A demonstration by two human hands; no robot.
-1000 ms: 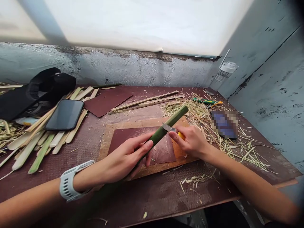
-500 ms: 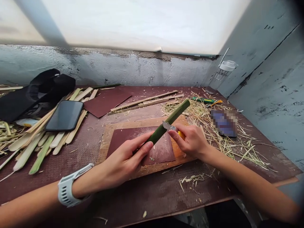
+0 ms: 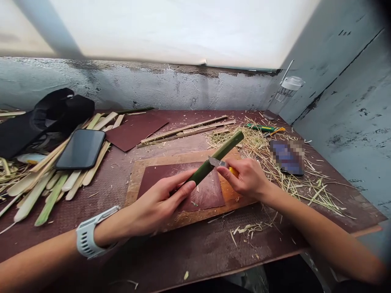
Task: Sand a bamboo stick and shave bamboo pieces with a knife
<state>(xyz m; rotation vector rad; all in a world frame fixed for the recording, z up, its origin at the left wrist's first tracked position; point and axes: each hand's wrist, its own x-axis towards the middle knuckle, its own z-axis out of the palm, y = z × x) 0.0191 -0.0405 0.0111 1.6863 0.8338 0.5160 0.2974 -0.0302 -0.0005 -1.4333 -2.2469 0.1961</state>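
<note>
My left hand [image 3: 166, 197] is closed round the lower end of a green bamboo piece [image 3: 227, 145], which slants up and away to the right. In my right hand [image 3: 246, 177] is a utility knife [image 3: 217, 162] with a yellow handle, mostly hidden by the fingers. Its blade rests against the bamboo near the middle. The far part of the bamboo looks paler than the dark green part by my left hand. Below both hands lie a dark red sheet [image 3: 152, 179] and a wooden board [image 3: 132, 175].
Bamboo strips [image 3: 49, 203] and a phone [image 3: 81, 148] lie at left beside a black cloth item [image 3: 64, 108]. To the right are a heap of shavings [image 3: 259, 148], a green cutter [image 3: 261, 127], another phone [image 3: 287, 158] and a clear bottle [image 3: 284, 95] by the wall.
The view has shifted very slightly. Both hands keep their grips, the blade stays at about the same spot on the bamboo, and the bamboo's far end sits a little lower.
</note>
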